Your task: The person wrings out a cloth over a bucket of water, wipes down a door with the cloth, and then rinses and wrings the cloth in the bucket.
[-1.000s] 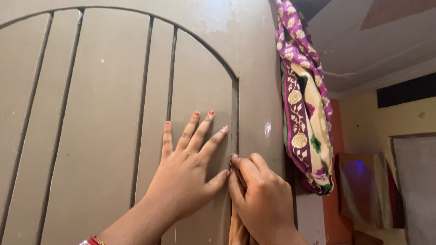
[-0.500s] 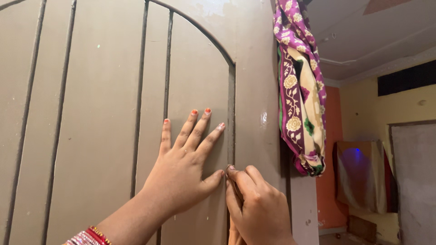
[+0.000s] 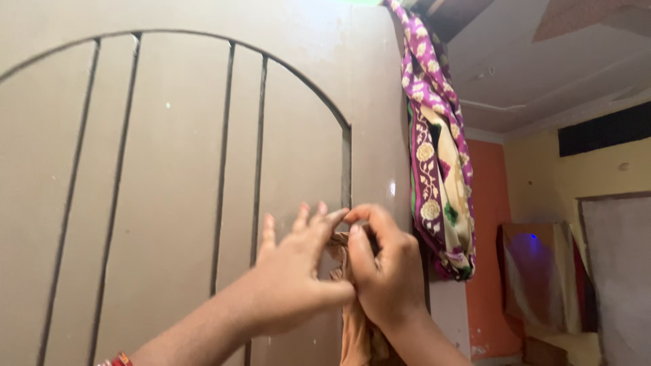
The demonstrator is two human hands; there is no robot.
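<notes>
1. We are seeing a tan cloth (image 3: 352,325) bunched against the brown door (image 3: 163,169), at the vertical groove where the arched panel meets the door's right-hand strip; it is hanging down from there to the bottom edge of the view.
2. We are watching the right hand (image 3: 383,271) gripping the top of that cloth: its grip is closing tight on the fabric, thumb and forefinger pinching together at the groove while the other fingers are curling round the bunch.
3. We are seeing the left hand (image 3: 302,271) lying just beside it, its grip open, fingers spread and pointing up and to the right. Its fingertips are touching the cloth's upper fold and meeting the right forefinger; its thumb is pressing against the right hand.
4. We are noticing red bangles (image 3: 119,359) showing at the left wrist, at the bottom edge.
5. We are seeing a purple, cream and green floral fabric (image 3: 434,163) hanging over the door's right edge, near the right hand but apart from it.
6. We are looking past that at an orange wall (image 3: 491,224) and a pale ceiling (image 3: 542,74).
</notes>
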